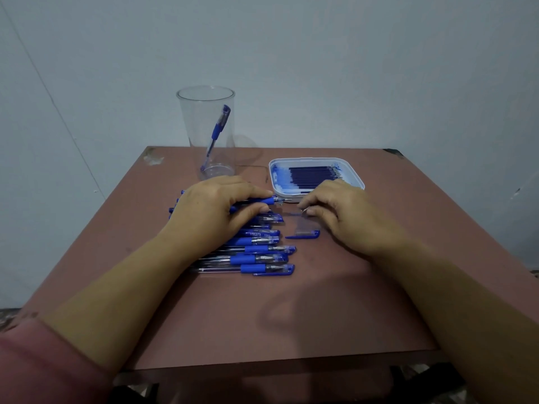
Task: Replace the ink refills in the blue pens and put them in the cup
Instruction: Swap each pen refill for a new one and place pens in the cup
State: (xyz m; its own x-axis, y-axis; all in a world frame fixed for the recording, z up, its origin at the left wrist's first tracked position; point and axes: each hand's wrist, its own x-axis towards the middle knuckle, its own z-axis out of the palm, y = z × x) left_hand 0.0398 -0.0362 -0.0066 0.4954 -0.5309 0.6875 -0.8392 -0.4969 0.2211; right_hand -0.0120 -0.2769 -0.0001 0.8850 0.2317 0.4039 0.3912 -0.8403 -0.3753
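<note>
My left hand grips an uncapped blue pen that points right, above a row of several capped blue pens lying side by side on the table. My right hand pinches something small at its fingertips, just right of the pen's tip; I cannot make out what it is. A loose blue pen cap lies on the table below my right fingers. The clear cup stands at the back with one blue pen leaning inside. A white tray of dark refills sits behind my right hand.
The brown table has its front edge near me and a chipped back right corner. A pale wall rises right behind the cup and tray. Bare tabletop lies in front of the pen row and to the right of the tray.
</note>
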